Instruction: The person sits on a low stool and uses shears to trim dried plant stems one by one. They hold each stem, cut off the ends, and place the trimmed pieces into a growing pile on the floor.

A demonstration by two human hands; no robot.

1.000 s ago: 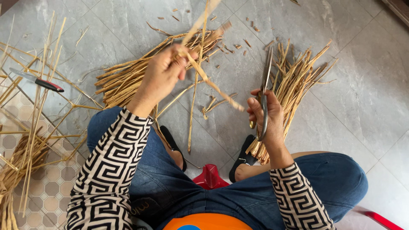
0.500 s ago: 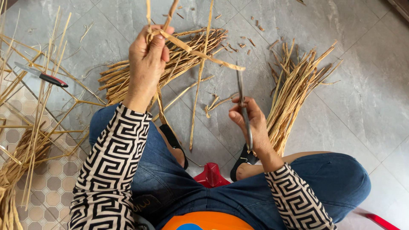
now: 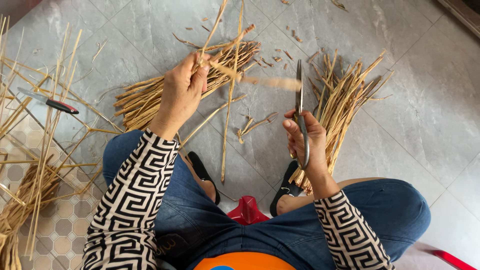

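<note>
My left hand (image 3: 182,92) grips a few long dry straw stalks (image 3: 230,95), held up above the floor with one end bent sideways and blurred. My right hand (image 3: 305,137) is closed around the handles of metal scissors (image 3: 299,105), blades pointing away from me beside the bent stalk. Under my left hand lies a bundle of cut straw (image 3: 150,97). A second straw bundle (image 3: 342,102) lies on the floor just right of the scissors.
I sit on a low red stool (image 3: 247,210) over a grey tiled floor (image 3: 420,100). A knife with a red and black handle (image 3: 50,102) lies at the left among long loose stalks (image 3: 35,150). Short straw scraps (image 3: 255,124) litter the floor ahead.
My left hand has lifted the stalks higher and shifted left. My right hand has brought the scissors up and left, blades now pointing away near the bent stalk end.
</note>
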